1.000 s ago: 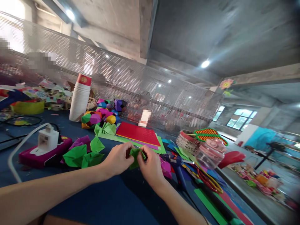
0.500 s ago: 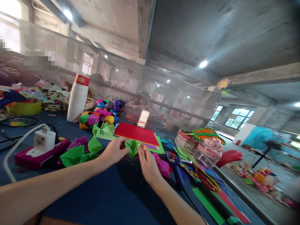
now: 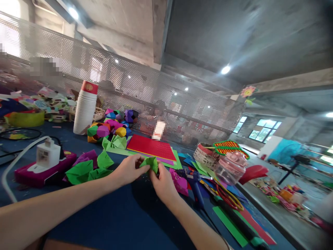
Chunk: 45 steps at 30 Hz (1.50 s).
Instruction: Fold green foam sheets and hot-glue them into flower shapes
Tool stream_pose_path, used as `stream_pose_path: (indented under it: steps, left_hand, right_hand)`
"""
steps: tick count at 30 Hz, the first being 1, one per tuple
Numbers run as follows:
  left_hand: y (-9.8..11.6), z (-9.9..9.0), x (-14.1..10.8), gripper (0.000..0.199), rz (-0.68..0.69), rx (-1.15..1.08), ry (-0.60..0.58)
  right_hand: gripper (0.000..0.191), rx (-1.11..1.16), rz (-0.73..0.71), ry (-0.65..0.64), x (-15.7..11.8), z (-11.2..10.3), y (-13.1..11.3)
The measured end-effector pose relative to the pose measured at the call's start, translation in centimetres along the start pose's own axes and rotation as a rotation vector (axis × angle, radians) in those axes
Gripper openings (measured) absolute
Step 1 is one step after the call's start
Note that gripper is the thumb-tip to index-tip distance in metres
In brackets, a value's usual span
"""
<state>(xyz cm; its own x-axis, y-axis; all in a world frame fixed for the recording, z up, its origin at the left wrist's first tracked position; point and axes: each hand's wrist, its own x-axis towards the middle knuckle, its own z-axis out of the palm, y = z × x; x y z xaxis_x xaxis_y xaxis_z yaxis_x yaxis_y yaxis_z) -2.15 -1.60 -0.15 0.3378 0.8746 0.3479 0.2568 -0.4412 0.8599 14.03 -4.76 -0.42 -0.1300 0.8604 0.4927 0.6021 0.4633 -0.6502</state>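
Observation:
A small folded green paper is held between my two hands above the blue table. My left hand pinches its left side, and the fingers of my right hand are closed on its right side. Beyond the hands lies a stack of sheets with a red sheet on top. Pale green folded paper sits to the left of that stack. Nearer my left forearm are green folded pieces and a purple one.
At left stand a power strip with a white plug and a tall paper cup stack. Colourful paper balls are behind. On the right lie a glue gun, scissors, a cutter and a pink jar.
The green paper has been tilted and turned between my fingers. My right hand has shifted slightly left, its fingers now more bent around the paper's edge.

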Motion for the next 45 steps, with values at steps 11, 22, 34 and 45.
stream_pose_path:
  steps: [11,22,34,45]
  left_hand:
    - [1.1,-0.7,0.1,0.028,0.115,-0.008,0.031]
    - [1.7,-1.0,-0.1,0.025,0.156,-0.047,-0.091]
    - [0.2,-1.1,0.5,0.020,0.079,0.158,0.045]
    - [0.6,-0.6,-0.1,0.018,0.052,0.233,0.075]
  right_hand:
    - [0.031,0.076,0.013,-0.064,-0.2,-0.2,-0.3]
    - [0.046,0.089,-0.028,-0.077,-0.2,-0.1,0.0]
    - [0.013,0.022,-0.082,-0.027,0.4,-0.9,-0.3]
    - [0.011,-0.011,-0.071,-0.024,-0.2,-0.6,-0.8]
